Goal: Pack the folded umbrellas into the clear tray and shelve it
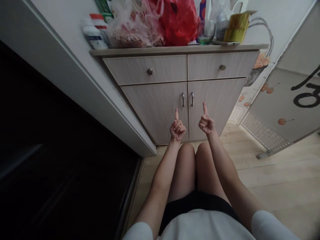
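Note:
I crouch before a pale wood cabinet [160, 110] with both arms stretched forward. My left hand [177, 128] is a fist with only the index finger raised, holding nothing. My right hand [206, 122] makes the same shape, index finger up, nothing in it. Both hover just above my knees, in front of the two cabinet doors and a little below their metal handles [187, 99]. Neither hand touches the cabinet. Two drawers with round knobs [149, 71] sit above the doors.
The cabinet top carries a red plastic bag [179, 20], a clear bag [135, 26], white bottles [93, 33], a glass [206, 31] and a yellow-green container [237, 27]. A dark doorway lies left. A white panel [287, 100] leans at right over light wood floor [275, 180].

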